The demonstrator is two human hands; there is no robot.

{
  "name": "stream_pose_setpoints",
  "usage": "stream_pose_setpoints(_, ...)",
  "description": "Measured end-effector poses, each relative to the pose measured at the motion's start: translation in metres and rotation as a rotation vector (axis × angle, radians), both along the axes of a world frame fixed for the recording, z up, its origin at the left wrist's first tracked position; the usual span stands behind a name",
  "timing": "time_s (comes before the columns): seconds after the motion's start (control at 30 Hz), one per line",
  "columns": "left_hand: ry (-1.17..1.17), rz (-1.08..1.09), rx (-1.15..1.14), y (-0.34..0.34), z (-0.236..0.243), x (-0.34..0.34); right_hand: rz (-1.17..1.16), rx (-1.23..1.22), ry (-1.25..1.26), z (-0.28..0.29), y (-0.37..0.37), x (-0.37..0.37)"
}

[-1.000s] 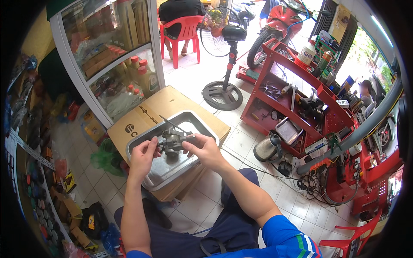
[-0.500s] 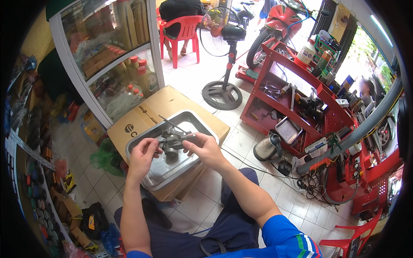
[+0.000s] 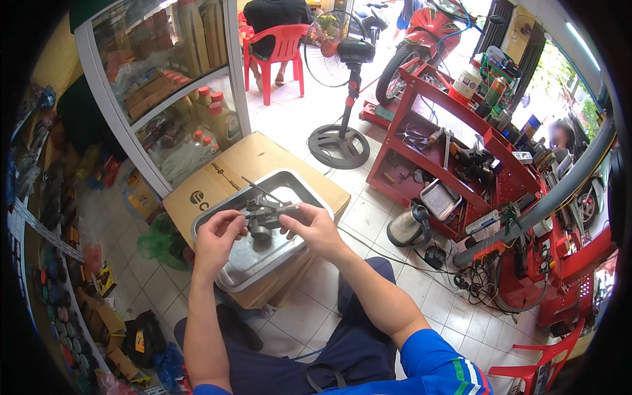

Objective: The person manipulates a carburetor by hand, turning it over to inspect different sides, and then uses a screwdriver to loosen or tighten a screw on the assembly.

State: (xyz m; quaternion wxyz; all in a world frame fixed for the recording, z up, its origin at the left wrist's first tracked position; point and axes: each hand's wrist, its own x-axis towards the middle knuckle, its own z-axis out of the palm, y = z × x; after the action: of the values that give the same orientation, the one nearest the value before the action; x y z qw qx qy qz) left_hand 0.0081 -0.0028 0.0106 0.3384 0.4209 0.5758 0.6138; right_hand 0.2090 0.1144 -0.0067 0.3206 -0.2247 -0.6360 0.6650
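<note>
Over the metal tray (image 3: 232,271), a dark grey metal part (image 3: 262,220) sits between my hands; it has a round, cup-like lower end and resembles a motorcycle brake caliper. My right hand (image 3: 315,230) grips its right side between thumb and fingers. At its left side, the thumb and fingertips of my left hand (image 3: 220,236) are pinched together; whether they hold the part itself or a small piece of it is hard to see. A thin dark rod (image 3: 258,187) slants across the tray's far side, behind the part.
A cardboard box (image 3: 263,148) bears the tray. Beyond it stands a fan with a round base (image 3: 339,146). To the right are a red tool cart (image 3: 401,125) and a metal kettle (image 3: 407,225). A glass cabinet (image 3: 158,108) stands at left, with a green plastic bag (image 3: 161,242) below.
My left fingertips have shifted very slightly at the part's left side. My right hand keeps its grip in the same place.
</note>
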Motion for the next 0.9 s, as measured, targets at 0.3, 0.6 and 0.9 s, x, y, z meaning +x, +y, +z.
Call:
stream_pose_setpoints(0.3, -0.051, 0.024, -0.055, 0.003, -0.012, -0.009, 0.008, -0.003, -0.011, 0.001, -0.003, -0.002)
stream_pose_setpoints(0.6, 0.015, -0.004, -0.033, 0.001, -0.003, -0.004, 0.009, 0.011, -0.007, 0.002, -0.003, -0.002)
stream_pose_setpoints(0.9, 0.008, -0.022, -0.178, 0.002, -0.013, -0.018, 0.016, 0.016, -0.021, 0.0, -0.004, -0.004)
